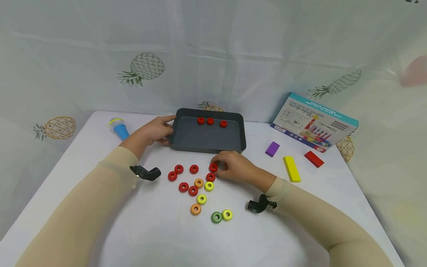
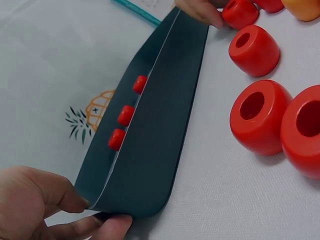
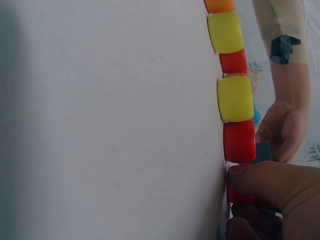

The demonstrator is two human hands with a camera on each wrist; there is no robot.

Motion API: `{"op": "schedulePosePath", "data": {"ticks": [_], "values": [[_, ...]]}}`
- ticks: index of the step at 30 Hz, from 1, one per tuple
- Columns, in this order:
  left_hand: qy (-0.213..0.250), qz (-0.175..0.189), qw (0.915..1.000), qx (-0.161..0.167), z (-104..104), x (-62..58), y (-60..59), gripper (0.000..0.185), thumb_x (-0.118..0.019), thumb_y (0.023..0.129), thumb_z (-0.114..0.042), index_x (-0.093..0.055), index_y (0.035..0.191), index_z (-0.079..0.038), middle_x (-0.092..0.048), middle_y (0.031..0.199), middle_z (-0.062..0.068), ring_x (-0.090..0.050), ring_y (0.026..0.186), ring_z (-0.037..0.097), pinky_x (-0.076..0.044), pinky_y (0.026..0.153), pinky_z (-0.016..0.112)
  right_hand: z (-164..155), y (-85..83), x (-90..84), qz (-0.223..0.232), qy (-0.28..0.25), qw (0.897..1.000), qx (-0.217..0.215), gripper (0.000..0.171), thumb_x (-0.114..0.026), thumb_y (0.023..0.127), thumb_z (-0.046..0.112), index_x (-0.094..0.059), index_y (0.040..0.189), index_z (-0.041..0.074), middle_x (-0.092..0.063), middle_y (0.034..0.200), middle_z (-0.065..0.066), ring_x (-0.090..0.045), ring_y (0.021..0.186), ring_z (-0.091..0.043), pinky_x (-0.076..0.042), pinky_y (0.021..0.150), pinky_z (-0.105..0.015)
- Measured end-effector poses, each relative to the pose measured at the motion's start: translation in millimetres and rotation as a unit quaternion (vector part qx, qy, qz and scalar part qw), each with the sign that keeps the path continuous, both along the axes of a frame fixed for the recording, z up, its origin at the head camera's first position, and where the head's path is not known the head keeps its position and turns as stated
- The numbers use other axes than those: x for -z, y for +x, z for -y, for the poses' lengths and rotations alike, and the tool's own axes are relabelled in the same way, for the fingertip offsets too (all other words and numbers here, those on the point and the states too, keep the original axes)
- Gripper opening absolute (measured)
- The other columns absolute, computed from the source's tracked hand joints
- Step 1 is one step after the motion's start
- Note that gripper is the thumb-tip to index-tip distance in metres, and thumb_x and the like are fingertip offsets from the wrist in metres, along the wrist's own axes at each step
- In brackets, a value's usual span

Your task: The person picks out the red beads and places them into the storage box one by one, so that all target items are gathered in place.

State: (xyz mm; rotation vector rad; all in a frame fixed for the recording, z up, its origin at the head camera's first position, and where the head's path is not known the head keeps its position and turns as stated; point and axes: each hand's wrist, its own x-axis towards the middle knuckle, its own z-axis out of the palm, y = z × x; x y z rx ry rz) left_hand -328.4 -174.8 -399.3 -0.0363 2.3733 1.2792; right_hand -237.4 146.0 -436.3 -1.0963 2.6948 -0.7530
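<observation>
Red ring (image 1: 213,167) on the white table (image 1: 150,230) just in front of the grey tray (image 1: 207,139), pinched by the right hand (image 1: 233,167), left hand (image 1: 153,131) gripping the tray's left corner, three red rings (image 1: 210,121) inside, loose rings (image 1: 200,193) nearby.

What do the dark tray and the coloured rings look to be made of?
Tray: probably metal or hard plastic, matte dark grey; thin walls, rounded corners and no glare, so it stays open. The left hand holds its corner. Rings: likely painted wood or moulded plastic, smooth with a soft sheen and thick rounded walls. The right hand pinches a red ring.
</observation>
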Motion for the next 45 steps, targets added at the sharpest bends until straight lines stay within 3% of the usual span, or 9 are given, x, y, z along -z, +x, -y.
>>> {"op": "schedulePosePath", "data": {"ticks": [8, 18, 30, 37, 45], "values": [[-0.002, -0.006, 1.0000, 0.003, -0.9, 3.6, -1.7, 0.076, -0.050, 0.097, -0.008, -0.019, 0.164, -0.024, -0.047, 0.149, 0.022, -0.062, 0.106, 0.030, -0.062, 0.071, 0.032, 0.3, 4.1, -6.3, 0.002, 0.004, 1.000, -0.008, 0.031, -0.078, 0.086, 0.018, -0.073, 0.116, 0.017, -0.064, 0.098, 0.010, -0.056, 0.072, -0.010, -0.048, 0.062, -0.023], [-0.004, -0.004, 1.0000, 0.006, 1.3, 4.8, -2.8, 0.077, -0.050, 0.096, -0.008, -0.018, 0.164, -0.024, -0.048, 0.148, 0.022, -0.062, 0.106, 0.029, -0.062, 0.072, 0.033, -3.0, -0.1, -29.8, 0.007, -0.013, 1.000, 0.003, 0.031, -0.079, 0.086, 0.018, -0.073, 0.116, 0.015, -0.065, 0.099, 0.008, -0.058, 0.074, -0.015, -0.051, 0.063, -0.024], [0.004, -0.005, 0.9999, 0.010, 3.5, 6.2, -4.9, 0.076, -0.051, 0.096, -0.008, -0.019, 0.164, -0.024, -0.049, 0.146, 0.022, -0.062, 0.106, 0.030, -0.062, 0.072, 0.034, -3.0, -26.2, -71.0, -0.028, -0.034, 0.999, 0.017, 0.026, -0.079, 0.087, 0.020, -0.074, 0.112, 0.017, -0.067, 0.100, 0.007, -0.056, 0.070, -0.012, -0.050, 0.058, -0.028], [-0.001, 0.001, 1.0000, 0.010, 4.2, 5.0, -4.7, 0.076, -0.050, 0.097, -0.009, -0.018, 0.164, -0.025, -0.048, 0.147, 0.021, -0.061, 0.106, 0.030, -0.062, 0.072, 0.033, 2.8, -51.9, -80.2, -0.026, -0.046, 0.999, 0.008, 0.028, -0.077, 0.088, 0.019, -0.073, 0.115, 0.014, -0.068, 0.105, 0.002, -0.056, 0.068, -0.014, -0.050, 0.060, -0.029], [0.003, 0.005, 0.9999, 0.012, 4.4, 5.7, -5.8, 0.077, -0.050, 0.097, -0.008, -0.018, 0.164, -0.026, -0.048, 0.147, 0.021, -0.061, 0.105, 0.029, -0.062, 0.072, 0.034, 10.7, -71.9, -85.3, -0.019, -0.039, 0.999, 0.026, 0.037, -0.077, 0.087, 0.023, -0.071, 0.121, 0.010, -0.068, 0.109, -0.001, -0.054, 0.067, -0.019, -0.047, 0.060, -0.031]]}}
